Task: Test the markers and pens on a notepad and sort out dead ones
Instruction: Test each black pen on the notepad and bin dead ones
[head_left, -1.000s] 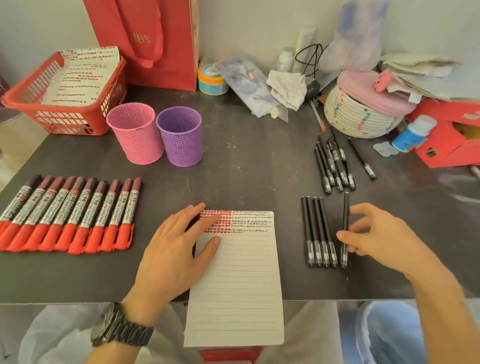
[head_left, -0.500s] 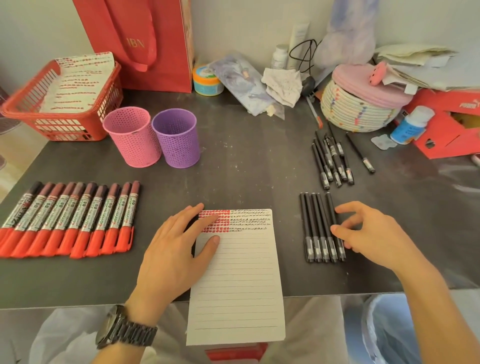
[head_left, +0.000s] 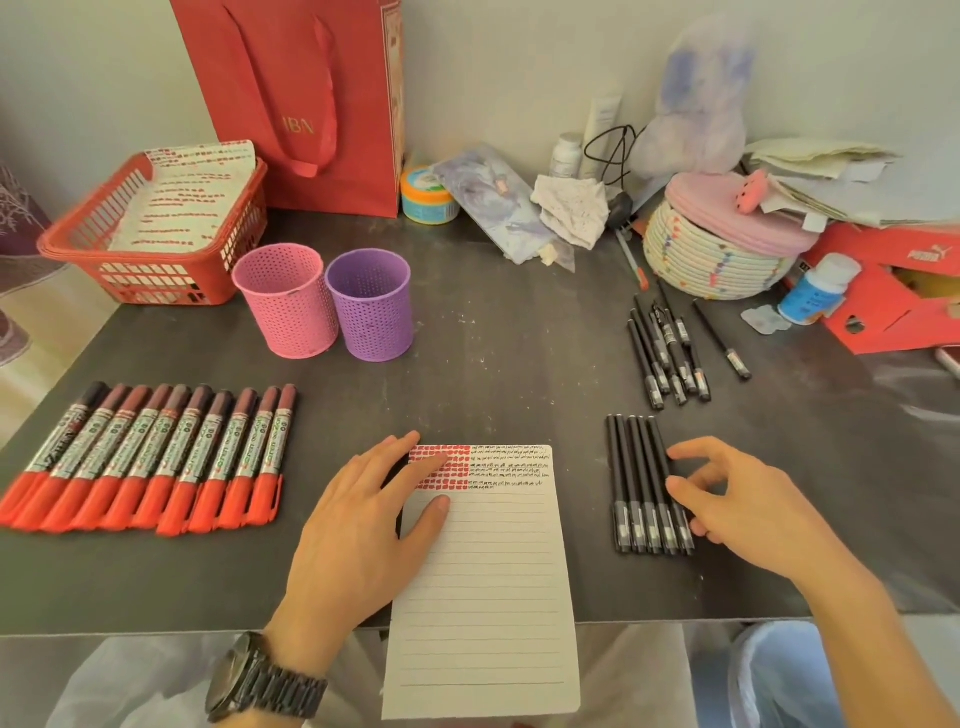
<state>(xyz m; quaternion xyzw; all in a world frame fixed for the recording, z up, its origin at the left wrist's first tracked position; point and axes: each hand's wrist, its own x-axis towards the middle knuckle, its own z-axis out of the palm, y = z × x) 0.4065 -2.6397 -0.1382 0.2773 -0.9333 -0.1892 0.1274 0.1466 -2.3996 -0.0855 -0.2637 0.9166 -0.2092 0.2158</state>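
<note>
At 10 o'clock on the dark grey table sits a red slatted plastic basket holding scribbled sheets, probably spent test pages kept out of the way. At 9 o'clock the red-barrelled markers with dark caps lie side by side in 1 tight row, caps toward 12 o'clock. The neat lining-up suggests a batch already tested. Behind them, at 11 o'clock, a pink perforated cup and a purple perforated cup stand touching, likely meant as the sorting bins.

The left hand lies flat at 6 o'clock, its grip spread and pinching nothing. The index tip rests on the red marks and the thumb on the page, so it seems to pin the white lined notepad against sliding. The notepad's top lines carry red blocks and black squiggles, and the rest is blank.

At 3 o'clock 5 slim black pens lie parallel, just beside the pad. The right hand has its grip loose and parted, with thumb and index tips against the outermost pen's side, apparently squaring it into the row. At 1 o'clock a loose heap of black pens lies well apart, possibly awaiting their test.
</note>
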